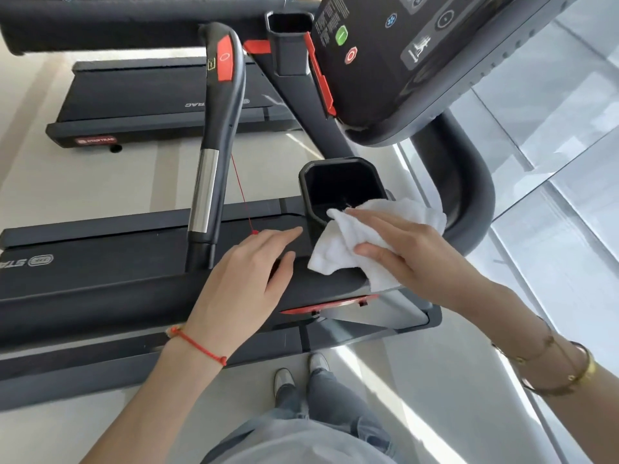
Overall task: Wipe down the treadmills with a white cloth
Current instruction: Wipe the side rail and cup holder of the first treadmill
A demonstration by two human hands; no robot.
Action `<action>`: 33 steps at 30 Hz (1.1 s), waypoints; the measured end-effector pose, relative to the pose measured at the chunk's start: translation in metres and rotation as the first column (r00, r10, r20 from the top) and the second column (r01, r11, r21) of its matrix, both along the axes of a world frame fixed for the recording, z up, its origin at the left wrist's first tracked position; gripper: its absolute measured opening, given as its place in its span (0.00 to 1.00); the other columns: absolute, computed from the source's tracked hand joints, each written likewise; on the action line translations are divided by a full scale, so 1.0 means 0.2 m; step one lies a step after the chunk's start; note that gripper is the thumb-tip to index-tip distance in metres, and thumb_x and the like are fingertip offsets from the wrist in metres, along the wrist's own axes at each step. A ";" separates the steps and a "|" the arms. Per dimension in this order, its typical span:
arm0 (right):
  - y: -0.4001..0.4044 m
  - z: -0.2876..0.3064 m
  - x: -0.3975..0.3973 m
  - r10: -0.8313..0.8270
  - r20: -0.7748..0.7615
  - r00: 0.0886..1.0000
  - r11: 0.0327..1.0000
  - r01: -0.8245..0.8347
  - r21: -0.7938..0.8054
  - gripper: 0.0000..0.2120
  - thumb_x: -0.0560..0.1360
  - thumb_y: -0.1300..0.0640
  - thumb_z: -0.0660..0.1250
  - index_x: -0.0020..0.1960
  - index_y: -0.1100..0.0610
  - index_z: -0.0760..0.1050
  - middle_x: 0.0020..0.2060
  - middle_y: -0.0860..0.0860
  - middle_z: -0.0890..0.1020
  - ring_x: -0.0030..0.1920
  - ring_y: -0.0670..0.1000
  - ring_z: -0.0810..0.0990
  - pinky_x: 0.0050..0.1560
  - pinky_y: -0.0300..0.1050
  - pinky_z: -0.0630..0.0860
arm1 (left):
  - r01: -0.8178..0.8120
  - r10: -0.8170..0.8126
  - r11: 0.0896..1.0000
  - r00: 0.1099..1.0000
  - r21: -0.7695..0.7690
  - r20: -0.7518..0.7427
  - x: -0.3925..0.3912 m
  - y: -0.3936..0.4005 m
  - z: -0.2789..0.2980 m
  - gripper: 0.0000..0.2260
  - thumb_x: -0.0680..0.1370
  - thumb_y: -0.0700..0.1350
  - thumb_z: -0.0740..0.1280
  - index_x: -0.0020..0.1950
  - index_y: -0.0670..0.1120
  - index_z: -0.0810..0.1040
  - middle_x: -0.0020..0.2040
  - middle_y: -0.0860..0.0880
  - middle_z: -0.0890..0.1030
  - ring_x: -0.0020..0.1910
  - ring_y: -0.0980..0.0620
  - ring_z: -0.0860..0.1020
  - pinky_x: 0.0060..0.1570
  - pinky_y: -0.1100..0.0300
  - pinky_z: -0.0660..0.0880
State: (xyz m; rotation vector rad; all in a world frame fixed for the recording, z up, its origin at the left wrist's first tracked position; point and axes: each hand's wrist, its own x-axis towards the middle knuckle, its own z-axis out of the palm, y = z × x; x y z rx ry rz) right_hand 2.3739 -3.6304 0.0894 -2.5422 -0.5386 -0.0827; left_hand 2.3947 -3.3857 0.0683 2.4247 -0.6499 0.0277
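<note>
A: Where is the cloth?
B: On the treadmill, draped at the cup holder. The right hand pinches it, thumb underneath.
A: The left hand?
B: Flat, fingers relaxed, resting on the treadmill.

The white cloth is covering the near right rim of the cup holder, and the right hand is hiding the cloth's middle — whatever lies under the palm is not showing. The left hand is masking part of the treadmill console ledge, whose deck is running off the left edge with its logo cut short. The console panel is being cropped at the top — its small print is too blurred to read.
</note>
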 end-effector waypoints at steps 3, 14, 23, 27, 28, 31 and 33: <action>0.04 -0.01 -0.04 0.207 0.080 0.975 0.977 -0.202 -0.071 0.23 0.82 0.48 0.58 0.71 0.61 0.70 0.71 0.53 0.72 0.74 0.50 0.65 0.72 0.52 0.67 | -0.014 0.015 1.000 0.999 -0.025 0.031 -0.04 0.02 0.00 0.16 0.80 0.43 0.63 0.68 0.46 0.76 0.59 0.52 0.81 0.55 0.53 0.80 0.57 0.50 0.78; 0.07 -0.09 -0.06 0.132 0.237 0.963 0.954 -0.058 -0.295 0.25 0.79 0.38 0.58 0.68 0.54 0.74 0.60 0.51 0.78 0.62 0.56 0.74 0.63 0.53 0.68 | -0.186 0.181 0.983 0.966 0.011 0.186 -0.16 0.08 -0.06 0.11 0.79 0.40 0.66 0.60 0.43 0.81 0.53 0.48 0.84 0.53 0.48 0.81 0.61 0.43 0.73; 0.17 -0.14 -0.05 0.097 0.313 0.945 0.959 -0.005 -0.283 0.22 0.79 0.39 0.59 0.63 0.52 0.77 0.56 0.49 0.79 0.57 0.55 0.76 0.57 0.53 0.70 | -0.312 0.297 0.950 0.922 0.021 0.247 -0.22 0.22 -0.08 0.09 0.80 0.40 0.66 0.58 0.44 0.81 0.55 0.49 0.83 0.56 0.47 0.80 0.65 0.45 0.69; 0.22 -0.14 -0.04 0.077 0.324 0.943 0.957 0.022 -0.289 0.21 0.79 0.39 0.59 0.61 0.51 0.79 0.54 0.48 0.81 0.54 0.55 0.78 0.54 0.54 0.71 | -0.344 0.325 0.939 0.907 0.026 0.268 -0.22 0.32 -0.09 0.09 0.80 0.40 0.66 0.58 0.45 0.81 0.55 0.49 0.83 0.56 0.48 0.80 0.67 0.48 0.67; 0.23 -0.14 -0.03 0.080 0.322 0.943 0.955 0.020 -0.295 0.21 0.79 0.39 0.59 0.60 0.51 0.79 0.54 0.48 0.81 0.53 0.55 0.79 0.54 0.54 0.71 | -0.349 0.331 0.937 0.905 0.025 0.267 -0.22 0.35 -0.09 0.09 0.80 0.41 0.66 0.58 0.45 0.81 0.56 0.50 0.83 0.56 0.48 0.80 0.68 0.48 0.66; 0.32 -0.13 -0.01 0.099 0.301 0.948 0.950 0.000 -0.312 0.22 0.79 0.38 0.58 0.60 0.52 0.79 0.53 0.49 0.81 0.50 0.55 0.79 0.52 0.54 0.72 | -0.358 0.339 0.933 0.901 0.022 0.271 -0.21 0.44 -0.10 0.09 0.80 0.41 0.66 0.58 0.45 0.81 0.56 0.50 0.83 0.56 0.48 0.79 0.69 0.49 0.65; 0.44 -0.13 0.01 0.119 0.287 0.951 0.944 -0.020 -0.328 0.23 0.79 0.37 0.58 0.61 0.52 0.78 0.52 0.49 0.81 0.48 0.55 0.79 0.50 0.54 0.73 | -0.358 0.339 0.933 0.900 0.022 0.275 -0.21 0.51 -0.11 0.09 0.80 0.41 0.66 0.59 0.45 0.81 0.56 0.50 0.83 0.56 0.48 0.79 0.69 0.48 0.65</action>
